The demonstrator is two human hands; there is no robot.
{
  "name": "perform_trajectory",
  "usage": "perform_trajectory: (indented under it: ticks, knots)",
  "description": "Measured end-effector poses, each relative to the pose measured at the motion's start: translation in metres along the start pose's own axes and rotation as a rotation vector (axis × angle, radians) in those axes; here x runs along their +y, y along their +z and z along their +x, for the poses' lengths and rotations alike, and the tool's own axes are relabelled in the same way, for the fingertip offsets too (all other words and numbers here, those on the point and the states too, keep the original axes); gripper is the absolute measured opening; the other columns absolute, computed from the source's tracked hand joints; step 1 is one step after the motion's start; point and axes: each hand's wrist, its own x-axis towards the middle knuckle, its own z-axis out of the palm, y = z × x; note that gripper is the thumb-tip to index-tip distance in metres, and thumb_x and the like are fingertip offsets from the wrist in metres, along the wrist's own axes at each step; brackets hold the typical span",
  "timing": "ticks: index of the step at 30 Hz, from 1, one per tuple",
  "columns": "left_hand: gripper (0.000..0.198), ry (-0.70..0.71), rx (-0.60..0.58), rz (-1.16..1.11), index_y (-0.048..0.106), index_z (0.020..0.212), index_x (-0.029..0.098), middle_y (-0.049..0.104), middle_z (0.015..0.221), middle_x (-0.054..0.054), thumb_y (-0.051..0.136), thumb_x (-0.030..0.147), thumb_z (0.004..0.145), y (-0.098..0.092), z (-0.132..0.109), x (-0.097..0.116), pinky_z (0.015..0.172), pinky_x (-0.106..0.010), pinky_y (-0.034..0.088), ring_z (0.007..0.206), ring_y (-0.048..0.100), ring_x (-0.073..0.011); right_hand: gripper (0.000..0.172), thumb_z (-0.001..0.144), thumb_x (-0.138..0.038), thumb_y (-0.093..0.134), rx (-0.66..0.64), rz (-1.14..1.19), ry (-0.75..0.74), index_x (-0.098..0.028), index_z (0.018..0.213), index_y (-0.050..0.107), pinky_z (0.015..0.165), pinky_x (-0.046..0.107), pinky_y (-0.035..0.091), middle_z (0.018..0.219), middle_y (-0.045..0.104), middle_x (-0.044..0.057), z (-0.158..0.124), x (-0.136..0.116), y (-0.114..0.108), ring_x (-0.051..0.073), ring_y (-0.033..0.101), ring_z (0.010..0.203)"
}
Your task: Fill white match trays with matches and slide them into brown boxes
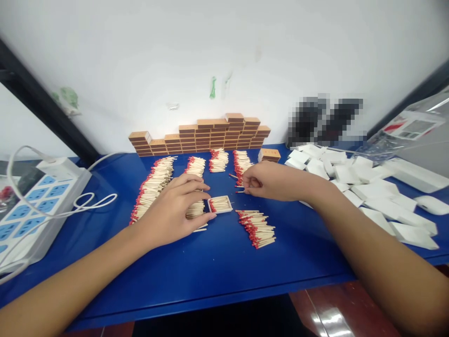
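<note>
A small white matchbox tray (229, 206) filled with red-tipped matches lies on the blue table in front of me. My left hand (178, 203) holds its left end, the thumb at the near corner and the fingers at the far one. Right of the tray, my right hand (261, 180) is closed in a pinch over the table. A match (240, 192) sticks out from its fingertips, red head to the left. Just beyond that hand is a pile of matches (242, 161); another match pile (257, 229) lies nearer to me. The left hand partly covers a further pile (195, 166).
A long row of matches (150, 192) lies at left, a small pile (218, 160) at the back. Stacked matchboxes (210, 135) line the wall; a single matchbox (269, 155) stands apart. White paper pieces (368, 187) cover the right side. A power strip (38, 206) with cables sits left.
</note>
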Motion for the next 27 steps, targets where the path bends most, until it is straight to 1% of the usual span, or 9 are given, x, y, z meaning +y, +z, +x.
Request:
perform_trajectory:
  ticks: [5,11,14,19,21,24,27]
  knots:
    - [0.029,0.000,-0.001,0.009,0.076,0.111,0.020,0.074,0.125,-0.009,0.074,0.043,0.094,0.000,-0.001,-0.001,0.109,-0.050,0.050,0.127,0.058,-0.0296,0.011,0.086,-0.029,0.065,0.053,-0.045,0.002,-0.020,0.091,0.069,0.061,0.031,0.035,0.083,0.071,0.004,-0.001,0.003,-0.001,0.017,0.058,0.070]
    - [0.028,-0.008,-0.018,0.004,0.076,0.110,0.021,0.074,0.125,-0.009,0.074,0.044,0.094,0.000,0.000,-0.001,0.109,-0.052,0.050,0.127,0.058,-0.0299,0.013,0.088,-0.030,0.064,0.025,-0.021,0.016,-0.019,0.089,0.071,0.060,0.031,0.036,0.081,0.071,0.004,0.000,0.001,-0.002,0.016,0.059,0.068]
    - [0.027,-0.003,-0.015,-0.001,0.076,0.110,0.021,0.074,0.125,-0.009,0.073,0.043,0.095,0.001,0.000,-0.001,0.109,-0.051,0.050,0.127,0.058,-0.0293,0.011,0.087,-0.028,0.062,0.015,-0.011,0.011,-0.019,0.085,0.069,0.060,0.031,0.035,0.079,0.070,0.003,0.000,-0.001,-0.002,0.016,0.057,0.066]
    - [0.029,-0.002,-0.012,0.001,0.076,0.111,0.021,0.074,0.125,-0.010,0.074,0.044,0.094,0.000,-0.001,-0.001,0.107,-0.052,0.051,0.126,0.059,-0.0302,0.006,0.082,-0.019,0.060,-0.008,0.011,-0.009,-0.020,0.077,0.063,0.061,0.031,0.035,0.075,0.068,0.002,-0.002,-0.002,-0.001,0.015,0.054,0.064]
    - [0.029,0.000,-0.013,0.002,0.076,0.111,0.021,0.074,0.125,-0.010,0.073,0.045,0.094,0.000,-0.001,-0.002,0.107,-0.052,0.052,0.126,0.059,-0.0302,0.005,0.082,-0.020,0.061,-0.017,0.005,-0.006,-0.021,0.077,0.063,0.061,0.031,0.034,0.076,0.068,0.002,-0.003,0.000,-0.001,0.015,0.054,0.064]
    - [0.029,0.000,-0.014,0.004,0.076,0.111,0.021,0.074,0.125,-0.009,0.073,0.044,0.094,0.000,-0.001,-0.002,0.107,-0.051,0.051,0.127,0.059,-0.0297,0.006,0.084,-0.023,0.061,0.011,-0.001,0.007,-0.021,0.081,0.066,0.060,0.031,0.034,0.079,0.069,0.002,-0.004,0.005,-0.003,0.015,0.054,0.064]
    - [0.028,0.000,-0.011,0.002,0.076,0.111,0.021,0.074,0.125,-0.009,0.074,0.043,0.094,0.000,-0.001,-0.002,0.108,-0.051,0.051,0.127,0.059,-0.0294,0.007,0.082,-0.020,0.059,0.054,-0.021,0.028,-0.021,0.082,0.066,0.059,0.031,0.033,0.078,0.069,0.002,-0.003,0.007,-0.004,0.015,0.053,0.062]
